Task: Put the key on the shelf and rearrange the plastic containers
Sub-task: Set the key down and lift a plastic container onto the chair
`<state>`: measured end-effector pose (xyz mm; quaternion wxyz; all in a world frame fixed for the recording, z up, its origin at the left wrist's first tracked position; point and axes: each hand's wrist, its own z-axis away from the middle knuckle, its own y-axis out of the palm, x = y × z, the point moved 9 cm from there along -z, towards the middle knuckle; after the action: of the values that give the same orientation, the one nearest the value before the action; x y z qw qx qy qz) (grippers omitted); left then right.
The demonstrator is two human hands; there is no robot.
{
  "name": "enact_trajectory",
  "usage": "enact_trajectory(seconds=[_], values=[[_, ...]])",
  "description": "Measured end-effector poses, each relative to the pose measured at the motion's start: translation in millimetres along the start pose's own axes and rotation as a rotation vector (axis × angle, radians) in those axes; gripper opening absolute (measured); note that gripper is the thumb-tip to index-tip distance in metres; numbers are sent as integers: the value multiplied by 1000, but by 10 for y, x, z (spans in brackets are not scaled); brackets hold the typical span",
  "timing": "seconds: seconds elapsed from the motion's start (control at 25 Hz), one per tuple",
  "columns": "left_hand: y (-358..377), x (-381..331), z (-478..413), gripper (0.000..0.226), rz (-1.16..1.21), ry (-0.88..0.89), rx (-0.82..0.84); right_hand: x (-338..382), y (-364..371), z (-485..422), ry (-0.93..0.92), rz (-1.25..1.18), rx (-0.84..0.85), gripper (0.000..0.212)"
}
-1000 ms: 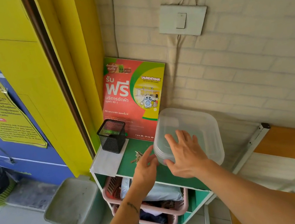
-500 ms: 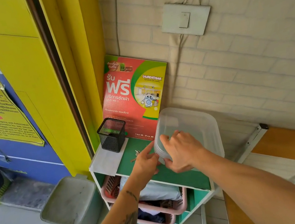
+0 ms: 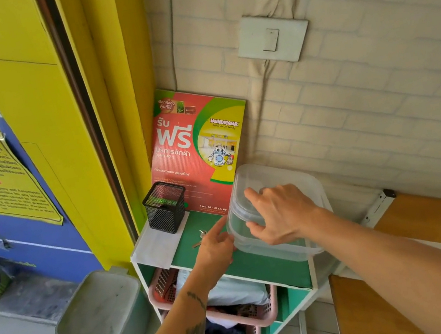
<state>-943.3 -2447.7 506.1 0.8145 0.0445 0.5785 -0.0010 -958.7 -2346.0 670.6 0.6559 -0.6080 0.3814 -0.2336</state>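
Observation:
A stack of clear plastic containers (image 3: 298,183) sits on the right half of the green shelf top (image 3: 196,238). My right hand (image 3: 280,215) grips the upper container at its left edge, thumb under the rim and fingers over it, and that edge stands slightly raised. My left hand (image 3: 216,247) presses against the left side of the lower container. A small bunch of keys (image 3: 200,238) lies on the green top just left of my left hand, partly hidden by my fingers.
A black mesh pen cup (image 3: 165,206) stands at the shelf's back left on white paper. A red and green laundry poster (image 3: 199,152) leans on the brick wall. Pink baskets (image 3: 239,321) fill the lower shelves. A grey bin (image 3: 100,312) sits left, a wooden board (image 3: 432,219) right.
My right hand went from lying flat on the lid to gripping the upper container's left edge and tilting it up. My left hand moved from the keys to the lower container's side.

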Motion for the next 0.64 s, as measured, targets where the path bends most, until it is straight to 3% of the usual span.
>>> enact_trajectory(seconds=[0.16, 0.24, 0.32, 0.4, 0.52, 0.64], values=[[-72, -162, 62, 53, -191, 35, -113, 3, 88, 122, 109, -84, 30, 59], [-215, -317, 135, 52, -307, 63, -264, -65, 170, 185, 187, -193, 56, 61], [-322, -598, 221, 45, -402, 169, -439, -276, 267, 333, 313, -325, 37, 64], [-271, -932, 280, 37, -510, 332, -510, -576, 417, 548, 466, -402, -6, 63], [42, -1260, 238, 39, -771, 487, -404, -1035, 739, 954, 776, -521, 1, 66], [300, -1215, 70, 52, -1074, 411, -260, -1181, 980, 1162, 969, -794, -23, 73]])
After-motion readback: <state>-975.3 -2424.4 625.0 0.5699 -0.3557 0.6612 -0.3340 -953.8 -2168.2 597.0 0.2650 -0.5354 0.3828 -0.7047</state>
